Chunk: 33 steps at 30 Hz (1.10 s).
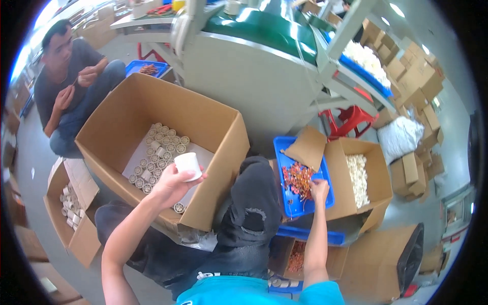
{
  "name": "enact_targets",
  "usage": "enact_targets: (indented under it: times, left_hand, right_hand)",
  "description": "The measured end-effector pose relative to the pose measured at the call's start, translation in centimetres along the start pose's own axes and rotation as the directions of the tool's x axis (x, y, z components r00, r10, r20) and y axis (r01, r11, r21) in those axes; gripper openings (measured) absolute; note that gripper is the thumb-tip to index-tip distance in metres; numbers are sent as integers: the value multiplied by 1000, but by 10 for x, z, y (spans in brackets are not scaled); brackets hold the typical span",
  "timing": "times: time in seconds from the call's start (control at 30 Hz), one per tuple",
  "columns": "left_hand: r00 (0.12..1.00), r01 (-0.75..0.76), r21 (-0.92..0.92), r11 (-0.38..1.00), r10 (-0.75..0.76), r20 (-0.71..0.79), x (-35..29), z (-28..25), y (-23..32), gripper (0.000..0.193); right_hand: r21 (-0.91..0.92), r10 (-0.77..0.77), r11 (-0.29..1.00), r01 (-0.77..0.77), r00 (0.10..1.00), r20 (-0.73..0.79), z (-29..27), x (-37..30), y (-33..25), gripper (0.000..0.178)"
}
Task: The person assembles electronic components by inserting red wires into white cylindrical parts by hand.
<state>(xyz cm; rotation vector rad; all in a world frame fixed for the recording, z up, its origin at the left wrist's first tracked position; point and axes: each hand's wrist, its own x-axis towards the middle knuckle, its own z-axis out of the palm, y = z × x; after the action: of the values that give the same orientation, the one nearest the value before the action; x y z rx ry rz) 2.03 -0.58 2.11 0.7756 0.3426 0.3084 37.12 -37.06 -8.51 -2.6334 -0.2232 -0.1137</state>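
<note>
My left hand (172, 187) is closed round a smooth white plastic cylinder (187, 165), held up over the large cardboard box (203, 209). In that box stand rows of round whitish parts (158, 147) with spoked ends, some lying on their sides. My right hand (319, 189) reaches down into a blue tray (278, 147), at the right edge of a heap of small red and orange pieces (297, 179). Its fingers are drawn together, and whatever is between them is too small to make out. A brown cardboard piece (306, 147) lies across the tray's far end.
Right of the tray, an open carton (377, 175) holds small cream-coloured parts. Another carton (63, 175) with white cylinders stands at left. A co-worker (76, 86) sits at far left, both hands raised. Ahead is a green-belted conveyor (254, 35); a red stool (351, 119) stands beneath its side.
</note>
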Motion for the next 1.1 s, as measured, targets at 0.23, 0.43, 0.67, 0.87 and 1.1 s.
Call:
enact_targets:
  times: [0.23,0.43,0.67,0.87,1.1]
  left_hand:
    - [994,-52,117,992,62,-89,-12,-9,-3,56]
    - [1000,-10,267,964,8,10,-20,-12,3,52]
    - [924,-372,631,680,211,318,-24,-2,5,54]
    - [780,-607,766,211,341,524,-12,-23,4,65]
    - [960,-280,632,722,214,181,-14,-42,30,46]
  right_hand:
    - [66,-90,993,95,993,-70,-6,4,30,20]
    - [-163,-167,977,139,971,-171,-87,8,8,21]
    - [31,-479,841,541,770,-422,-104,-47,-141,26]
    - [259,-866,459,850,494,-83,-5,-157,-286,19]
    - [634,-863,371,679,505,-35,30,-168,-367,23]
